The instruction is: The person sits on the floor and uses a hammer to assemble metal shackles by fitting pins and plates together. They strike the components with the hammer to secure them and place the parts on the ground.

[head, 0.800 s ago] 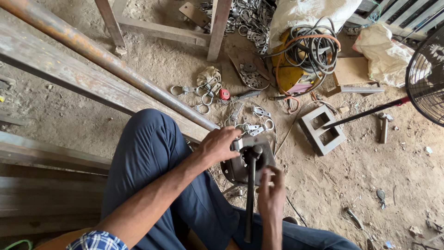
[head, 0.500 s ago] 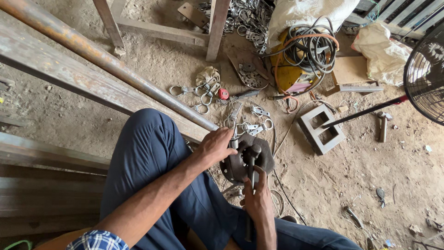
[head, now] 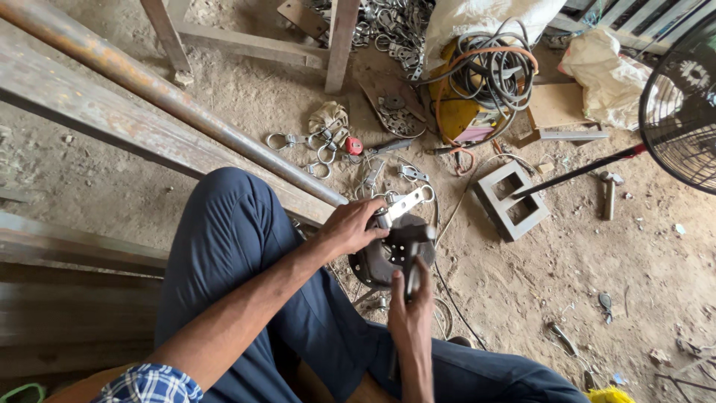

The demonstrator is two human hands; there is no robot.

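The metal bracket (head: 403, 203), a flat silvery strip with a loop at its far end, is lying across the top of a round dark iron block (head: 380, 257) that is sitting on the dirt floor (head: 537, 298) just in front of the person's knees. The left hand (head: 352, 227) is gripping the near end of the bracket, fingers curled over it and pressing it onto the block. The right hand (head: 410, 310) is closing firmly around the handle of a hammer (head: 412, 250), and the dark hammer head is resting on or just above the block, right beside the bracket; whether it is touching cannot be told. The person is sitting in dark blue trousers (head: 239, 276), with a checked sleeve showing at the bottom edge.

Beyond the block, loose metal rings and clamps (head: 321, 145) are lying scattered in the dust beside a small red object (head: 353, 145). A grey two-hole concrete block (head: 511, 200) is standing to the right, near a second hammer (head: 609, 192) on the ground. A coil of cables (head: 488, 71) is piling over a yellow machine farther back, and a black fan (head: 682, 101) is standing at the right edge. A rusty pipe (head: 164, 97) is running diagonally along a worn plank on the left.
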